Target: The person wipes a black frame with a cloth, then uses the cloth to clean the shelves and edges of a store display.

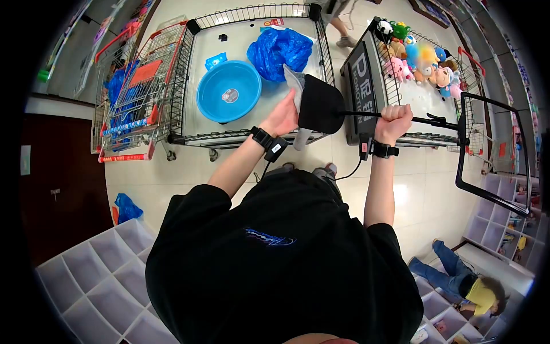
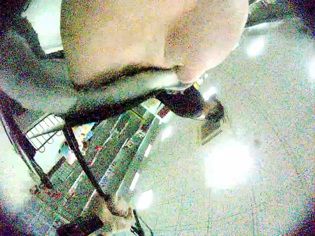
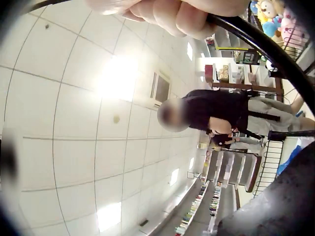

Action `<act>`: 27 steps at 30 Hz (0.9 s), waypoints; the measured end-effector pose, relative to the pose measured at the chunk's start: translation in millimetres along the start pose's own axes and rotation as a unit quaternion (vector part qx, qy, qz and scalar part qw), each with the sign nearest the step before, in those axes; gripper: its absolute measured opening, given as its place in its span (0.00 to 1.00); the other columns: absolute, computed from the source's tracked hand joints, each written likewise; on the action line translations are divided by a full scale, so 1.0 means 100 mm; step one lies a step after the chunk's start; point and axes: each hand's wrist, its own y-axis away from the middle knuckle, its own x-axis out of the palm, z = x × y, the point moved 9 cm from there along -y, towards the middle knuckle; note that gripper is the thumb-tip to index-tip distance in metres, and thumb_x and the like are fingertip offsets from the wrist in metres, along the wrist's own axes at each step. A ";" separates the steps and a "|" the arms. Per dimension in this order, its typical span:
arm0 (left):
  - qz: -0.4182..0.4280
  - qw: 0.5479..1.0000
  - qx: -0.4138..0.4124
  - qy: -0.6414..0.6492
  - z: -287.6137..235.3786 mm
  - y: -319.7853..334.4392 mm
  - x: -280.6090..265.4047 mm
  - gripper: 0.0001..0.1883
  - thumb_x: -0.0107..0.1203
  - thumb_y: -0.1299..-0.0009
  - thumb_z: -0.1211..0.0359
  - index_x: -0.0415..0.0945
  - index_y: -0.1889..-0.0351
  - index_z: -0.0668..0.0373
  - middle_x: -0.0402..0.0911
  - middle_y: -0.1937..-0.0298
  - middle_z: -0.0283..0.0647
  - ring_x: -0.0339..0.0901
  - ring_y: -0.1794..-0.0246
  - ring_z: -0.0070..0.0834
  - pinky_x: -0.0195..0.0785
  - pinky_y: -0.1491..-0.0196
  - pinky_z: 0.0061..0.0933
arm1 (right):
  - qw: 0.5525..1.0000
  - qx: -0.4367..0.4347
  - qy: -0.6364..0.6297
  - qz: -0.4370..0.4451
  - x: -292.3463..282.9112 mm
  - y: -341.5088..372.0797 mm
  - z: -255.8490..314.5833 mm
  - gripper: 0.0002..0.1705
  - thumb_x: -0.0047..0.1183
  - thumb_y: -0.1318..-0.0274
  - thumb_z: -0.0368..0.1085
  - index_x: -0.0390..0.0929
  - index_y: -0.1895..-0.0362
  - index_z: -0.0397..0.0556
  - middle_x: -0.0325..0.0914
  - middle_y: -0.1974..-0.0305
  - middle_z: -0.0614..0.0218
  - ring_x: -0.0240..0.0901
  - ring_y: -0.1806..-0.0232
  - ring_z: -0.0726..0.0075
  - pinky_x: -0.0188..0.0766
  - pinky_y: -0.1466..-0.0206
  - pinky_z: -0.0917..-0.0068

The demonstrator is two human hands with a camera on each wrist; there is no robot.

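A black sign stand lies sideways before me, its black base plate (image 1: 321,104) at left, a thin pole (image 1: 424,120) running right to a black rectangular frame (image 1: 460,146). My right hand (image 1: 395,121) grips the pole, fingers wrapped round it; the right wrist view shows those curled fingers (image 3: 170,17) on the black pole (image 3: 266,44). At the base plate, my left hand (image 1: 282,117) holds a grey-white cloth (image 1: 293,80) against its underside. Its fingertips are hidden behind the plate. The left wrist view is grainy, with the hand (image 2: 152,39) close above the grey cloth (image 2: 34,83).
A wire-sided bin (image 1: 232,137) ahead holds a blue basin (image 1: 246,100) and a blue plastic bag (image 1: 278,49). Plush toys (image 1: 421,60) fill another wire bin at right. Shopping carts (image 1: 137,92) stand left; compartment shelves (image 1: 94,284) sit lower left. Other people (image 1: 458,281) are nearby.
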 end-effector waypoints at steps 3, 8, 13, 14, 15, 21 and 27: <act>-0.007 0.998 -0.007 0.055 0.14 -0.06 -0.13 0.35 0.36 0.16 0.43 0.60 0.20 0.56 0.67 0.21 0.44 0.64 0.21 0.40 0.56 0.21 0.47 | 0.999 0.018 -0.041 -0.003 0.01 0.06 -0.06 0.30 0.43 0.24 0.44 0.45 0.82 0.60 0.40 0.87 0.79 0.32 0.85 0.77 0.36 0.78 0.70; 0.019 0.866 0.182 -0.465 0.17 -0.10 -0.35 0.23 0.45 0.18 0.58 0.74 0.32 0.58 0.78 0.32 0.43 0.74 0.32 0.35 0.64 0.27 0.38 | 0.997 0.031 -0.077 -0.007 0.10 0.11 -0.09 0.30 0.43 0.25 0.44 0.45 0.82 0.61 0.39 0.86 0.79 0.30 0.84 0.76 0.35 0.78 0.70; 0.023 0.662 0.234 -0.712 0.14 0.07 0.07 0.16 0.48 0.20 0.66 0.76 0.38 0.59 0.82 0.42 0.40 0.80 0.45 0.33 0.73 0.37 0.32 | 0.993 0.059 -0.105 -0.009 0.12 0.15 -0.16 0.30 0.43 0.25 0.44 0.44 0.81 0.61 0.38 0.85 0.79 0.29 0.84 0.76 0.34 0.77 0.70; 0.026 0.679 0.247 -0.691 0.15 0.07 0.06 0.16 0.48 0.20 0.66 0.76 0.39 0.59 0.82 0.43 0.40 0.80 0.46 0.33 0.74 0.38 0.32 | 0.993 0.058 -0.106 -0.012 0.14 0.16 -0.14 0.30 0.43 0.25 0.44 0.44 0.81 0.61 0.38 0.85 0.79 0.29 0.84 0.76 0.34 0.77 0.70; 0.027 0.696 0.258 -0.670 0.15 0.08 0.05 0.15 0.48 0.20 0.67 0.76 0.39 0.59 0.83 0.45 0.40 0.81 0.48 0.33 0.75 0.39 0.32 | 0.992 0.059 -0.107 -0.016 0.14 0.18 -0.14 0.30 0.42 0.25 0.44 0.44 0.81 0.61 0.38 0.85 0.79 0.29 0.84 0.76 0.34 0.77 0.70; -0.048 0.993 -0.047 0.092 0.28 0.05 -0.17 0.25 0.38 0.13 0.54 0.68 0.26 0.57 0.75 0.28 0.43 0.75 0.31 0.39 0.67 0.27 0.43 | 0.999 0.027 -0.039 0.005 0.17 0.14 -0.01 0.30 0.41 0.24 0.44 0.44 0.82 0.61 0.37 0.86 0.79 0.30 0.84 0.77 0.33 0.78 0.70; 0.029 0.998 0.044 0.037 0.16 0.13 0.29 0.31 0.33 0.13 0.48 0.58 0.19 0.54 0.64 0.19 0.39 0.60 0.19 0.38 0.49 0.18 0.46 | 0.997 -0.022 -0.046 -0.052 -0.14 -0.20 0.03 0.28 0.38 0.26 0.45 0.43 0.82 0.61 0.36 0.86 0.79 0.29 0.84 0.75 0.31 0.78 0.68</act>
